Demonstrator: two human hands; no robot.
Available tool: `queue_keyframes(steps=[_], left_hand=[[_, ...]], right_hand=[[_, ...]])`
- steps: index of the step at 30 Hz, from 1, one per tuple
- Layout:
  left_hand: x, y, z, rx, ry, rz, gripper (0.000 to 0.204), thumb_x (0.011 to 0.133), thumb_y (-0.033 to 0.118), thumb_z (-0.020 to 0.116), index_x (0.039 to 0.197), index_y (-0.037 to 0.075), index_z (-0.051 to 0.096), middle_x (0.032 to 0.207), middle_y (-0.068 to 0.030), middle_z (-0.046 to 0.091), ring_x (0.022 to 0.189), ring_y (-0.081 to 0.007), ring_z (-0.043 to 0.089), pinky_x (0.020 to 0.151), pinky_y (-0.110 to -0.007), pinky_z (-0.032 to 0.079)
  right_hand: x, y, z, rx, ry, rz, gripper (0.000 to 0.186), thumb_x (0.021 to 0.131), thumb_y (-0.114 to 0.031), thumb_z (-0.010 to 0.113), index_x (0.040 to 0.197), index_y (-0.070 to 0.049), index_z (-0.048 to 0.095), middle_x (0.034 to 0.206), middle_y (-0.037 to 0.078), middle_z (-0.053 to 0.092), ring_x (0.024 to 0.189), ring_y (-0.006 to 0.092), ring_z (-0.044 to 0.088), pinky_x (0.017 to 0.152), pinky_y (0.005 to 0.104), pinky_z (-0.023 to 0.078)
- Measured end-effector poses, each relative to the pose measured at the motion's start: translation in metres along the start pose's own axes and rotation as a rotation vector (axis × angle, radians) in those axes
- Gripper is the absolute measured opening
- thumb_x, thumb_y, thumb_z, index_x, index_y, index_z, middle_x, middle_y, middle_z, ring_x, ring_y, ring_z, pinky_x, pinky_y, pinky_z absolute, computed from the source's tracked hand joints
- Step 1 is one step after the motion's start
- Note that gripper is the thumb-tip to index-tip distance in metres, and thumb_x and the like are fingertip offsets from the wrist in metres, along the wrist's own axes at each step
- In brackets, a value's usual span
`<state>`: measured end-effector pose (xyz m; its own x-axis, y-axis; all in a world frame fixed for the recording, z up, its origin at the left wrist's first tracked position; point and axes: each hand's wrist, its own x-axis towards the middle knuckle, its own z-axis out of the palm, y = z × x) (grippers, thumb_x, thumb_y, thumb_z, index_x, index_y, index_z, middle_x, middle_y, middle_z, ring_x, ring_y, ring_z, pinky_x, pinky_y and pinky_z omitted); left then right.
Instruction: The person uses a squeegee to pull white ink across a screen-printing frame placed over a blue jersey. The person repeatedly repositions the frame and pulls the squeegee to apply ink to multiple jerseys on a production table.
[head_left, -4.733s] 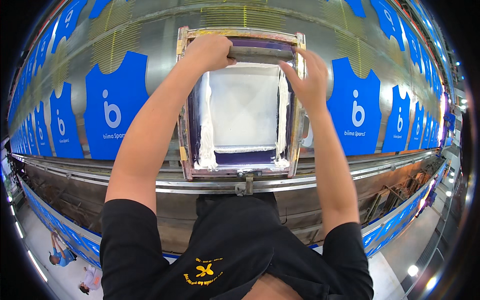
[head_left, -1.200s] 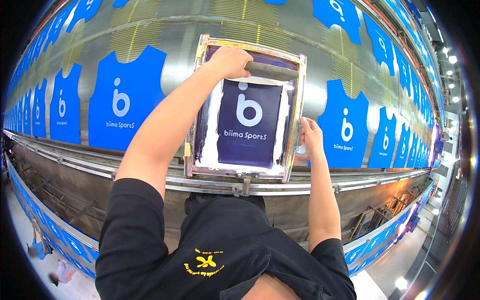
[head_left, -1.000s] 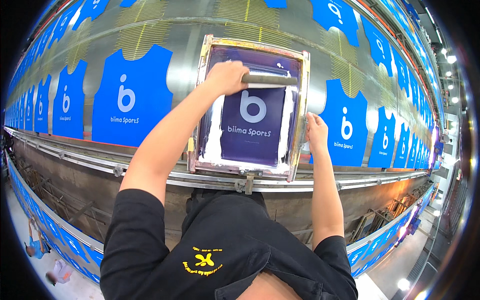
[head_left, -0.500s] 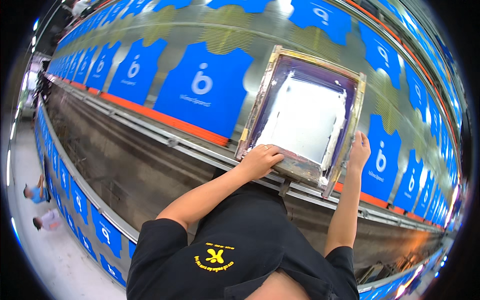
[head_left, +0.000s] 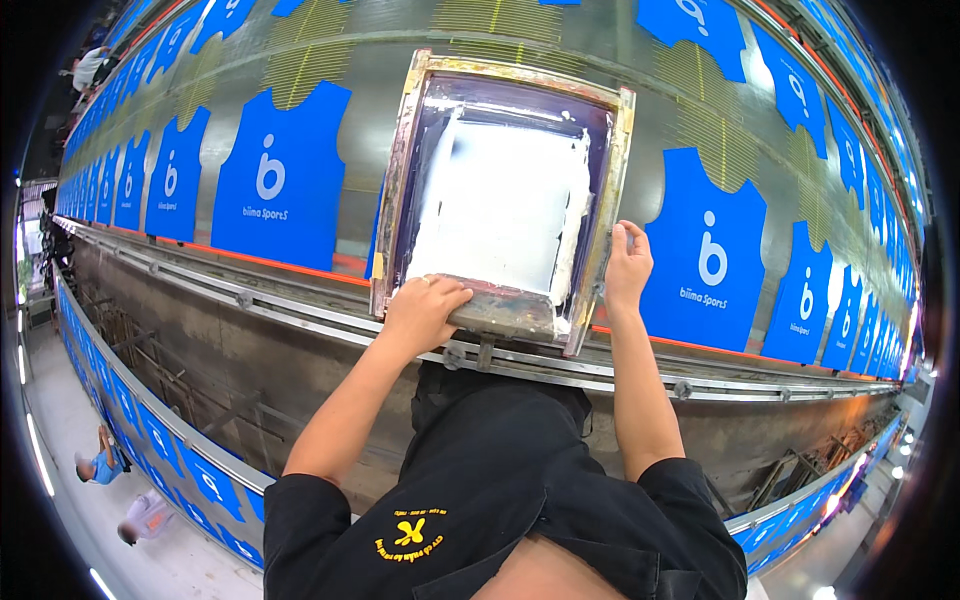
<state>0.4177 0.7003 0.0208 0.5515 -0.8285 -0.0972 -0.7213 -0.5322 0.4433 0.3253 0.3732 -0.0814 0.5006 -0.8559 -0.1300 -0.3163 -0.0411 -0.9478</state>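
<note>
On the worktop, near edge: one screen frame, white paste inside. Left hand, fingers curled over the squeegee, seemingly bracing it at the near end; right hand, fingers bunched by the right rail, perhaps steadying, grip uncertain.

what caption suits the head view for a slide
Left hand gripping a squeegee over a white-coated screen frame, right hand at the frame's right edge.

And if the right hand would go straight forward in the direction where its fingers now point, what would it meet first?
Probably the screen frame's right rail, just ahead of the right hand; depth is unclear here, so it may already be touching.
</note>
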Motion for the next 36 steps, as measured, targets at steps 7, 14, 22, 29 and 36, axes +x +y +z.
queue_keyframes(steps=[7, 14, 22, 29, 36], left_hand=[[0.054, -0.050, -0.040, 0.022, 0.044, 0.129, 0.026, 0.078, 0.018, 0.079, 0.104, 0.014, 0.078, 0.092, -0.0094, 0.078, 0.085, -0.0322, 0.075, 0.074, -0.046, 0.058], [0.232, -0.099, -0.087, 0.208, -0.137, 0.118, 0.023, 0.090, 0.037, 0.077, 0.100, 0.017, 0.079, 0.093, -0.0093, 0.077, 0.093, -0.0344, 0.074, 0.079, -0.049, 0.058], [0.293, -0.126, -0.083, 0.234, -0.160, 0.089, 0.033, 0.088, 0.042, 0.079, 0.102, 0.011, 0.079, 0.091, -0.0123, 0.077, 0.093, -0.0351, 0.073, 0.082, -0.047, 0.057], [0.298, -0.121, -0.083, 0.318, -0.179, 0.035, 0.040, 0.082, 0.048, 0.083, 0.094, 0.010, 0.080, 0.087, -0.0131, 0.077, 0.088, -0.0359, 0.074, 0.080, -0.048, 0.059], [0.158, -0.092, -0.036, 0.256, -0.176, 0.022, 0.027, 0.085, 0.040, 0.081, 0.088, 0.014, 0.077, 0.088, -0.0098, 0.075, 0.085, -0.0321, 0.075, 0.076, -0.048, 0.060]], right_hand=[[-0.012, -0.015, 0.025, -0.257, 0.011, 0.039, 0.028, 0.102, -0.028, 0.073, 0.118, -0.005, 0.072, 0.097, 0.002, 0.067, 0.083, 0.0100, 0.057, 0.073, 0.0278, 0.047], [-0.011, -0.016, 0.028, -0.278, 0.000, 0.146, 0.028, 0.102, -0.029, 0.073, 0.117, -0.006, 0.071, 0.099, 0.005, 0.067, 0.087, 0.0123, 0.058, 0.081, 0.0301, 0.049], [0.048, -0.073, 0.055, -0.630, 0.178, -0.545, 0.052, 0.094, -0.044, 0.080, 0.121, 0.000, 0.072, 0.117, 0.019, 0.071, 0.117, 0.0313, 0.061, 0.098, 0.0480, 0.047], [0.125, -0.130, 0.145, -0.868, -0.431, -0.650, 0.046, 0.087, -0.040, 0.085, 0.106, 0.000, 0.074, 0.105, 0.017, 0.076, 0.100, 0.0365, 0.070, 0.087, 0.0446, 0.055], [-0.010, -0.080, 0.088, -0.730, -0.428, -0.801, 0.032, 0.075, -0.027, 0.091, 0.087, -0.008, 0.068, 0.083, 0.012, 0.068, 0.081, 0.0350, 0.065, 0.075, 0.0482, 0.048]])
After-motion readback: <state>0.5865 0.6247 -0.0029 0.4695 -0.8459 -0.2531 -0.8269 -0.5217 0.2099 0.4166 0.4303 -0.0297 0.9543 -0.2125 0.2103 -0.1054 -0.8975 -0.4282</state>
